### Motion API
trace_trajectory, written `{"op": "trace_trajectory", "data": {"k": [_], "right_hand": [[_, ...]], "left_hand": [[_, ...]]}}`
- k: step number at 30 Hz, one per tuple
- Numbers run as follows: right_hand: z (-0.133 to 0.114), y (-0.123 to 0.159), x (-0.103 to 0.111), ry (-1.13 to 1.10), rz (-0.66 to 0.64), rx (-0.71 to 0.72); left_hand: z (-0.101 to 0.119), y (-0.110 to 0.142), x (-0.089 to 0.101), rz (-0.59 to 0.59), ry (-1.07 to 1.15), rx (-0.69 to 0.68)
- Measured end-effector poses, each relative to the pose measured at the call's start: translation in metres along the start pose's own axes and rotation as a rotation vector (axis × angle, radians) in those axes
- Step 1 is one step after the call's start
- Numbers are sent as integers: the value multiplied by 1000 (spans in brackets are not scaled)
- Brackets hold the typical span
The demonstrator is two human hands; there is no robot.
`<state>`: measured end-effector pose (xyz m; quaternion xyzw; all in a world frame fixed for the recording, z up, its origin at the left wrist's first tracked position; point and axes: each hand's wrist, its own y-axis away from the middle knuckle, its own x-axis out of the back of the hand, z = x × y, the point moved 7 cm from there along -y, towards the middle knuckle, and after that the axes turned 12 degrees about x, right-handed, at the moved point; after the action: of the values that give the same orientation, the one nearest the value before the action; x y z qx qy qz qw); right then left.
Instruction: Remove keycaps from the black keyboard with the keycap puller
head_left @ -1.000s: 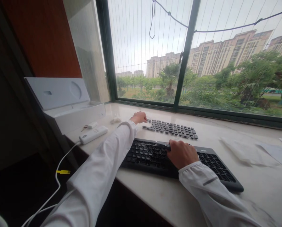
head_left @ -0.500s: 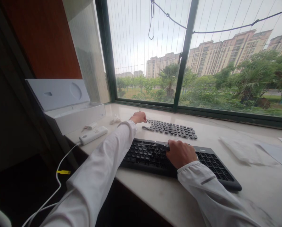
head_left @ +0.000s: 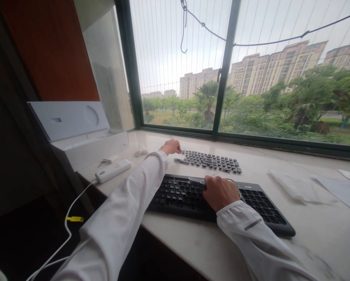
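A black keyboard [head_left: 259, 203] lies on the pale stone sill [head_left: 198, 242] in front of me. My right hand [head_left: 220, 192] rests on its middle, fingers closed around a slim dark object [head_left: 197, 181] that sticks out to the left. Behind the keyboard, several loose dark keycaps [head_left: 211, 160] are laid out in rows. My left hand [head_left: 170, 147] reaches to the left end of those rows with its fingers curled down onto them. What the fingertips hold is hidden.
An open white box [head_left: 87, 146] stands at the left edge, with a white device [head_left: 113, 170] and its cable [head_left: 72, 205] in front of it. A crumpled tissue [head_left: 140, 150] lies near the box. Clear plastic wrapping [head_left: 298, 186] lies at the right. The window frame [head_left: 222, 78] rises just behind the sill.
My view has drifted slightly, so everything sits a little further left. Both hands keep their places on the keycaps and the keyboard.
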<state>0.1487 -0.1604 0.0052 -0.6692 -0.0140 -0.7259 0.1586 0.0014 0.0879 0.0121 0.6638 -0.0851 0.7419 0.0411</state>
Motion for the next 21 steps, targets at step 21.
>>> {"op": "trace_trajectory", "data": {"k": [21], "right_hand": [[-2, 0, -1, -24, -18, -13]], "left_hand": [[20, -5, -27, -87, 72, -49]]}}
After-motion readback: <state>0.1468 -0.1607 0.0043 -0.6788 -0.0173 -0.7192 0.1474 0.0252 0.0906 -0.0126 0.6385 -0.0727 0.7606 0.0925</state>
